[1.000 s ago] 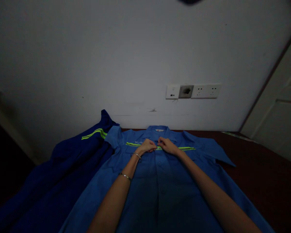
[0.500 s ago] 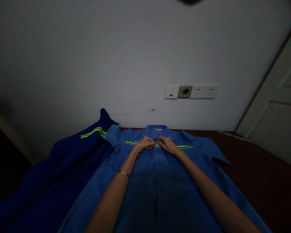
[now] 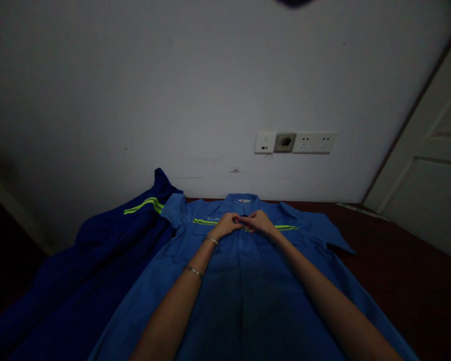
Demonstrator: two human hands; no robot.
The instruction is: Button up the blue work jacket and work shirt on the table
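A light blue short-sleeved work shirt [image 3: 218,281] lies front side up, its collar toward the wall and a yellow-green stripe across the chest. At the upper front opening, my left hand [image 3: 228,225] pinches the shirt's edge. My right hand [image 3: 258,223] meets it there, thumb and fingers closed on the fabric from the other side. The fingertips of both hands touch or nearly touch, hiding whatever button is between them. Lower on the front, a button [image 3: 245,252] shows faintly. Two bracelets circle my left wrist and forearm.
A dark blue garment [image 3: 108,265] with yellow-green stripes lies at the left, partly under the shirt's sleeve. The dark red tabletop [image 3: 394,265] extends to the right. Behind it stand a grey wall with power sockets [image 3: 314,143] and a white door [image 3: 432,175].
My fingertips have come closer together at the shirt's front opening, the right hand's fingers now reaching across to the left ones. The camera view has shifted slightly; the garments stay in place.
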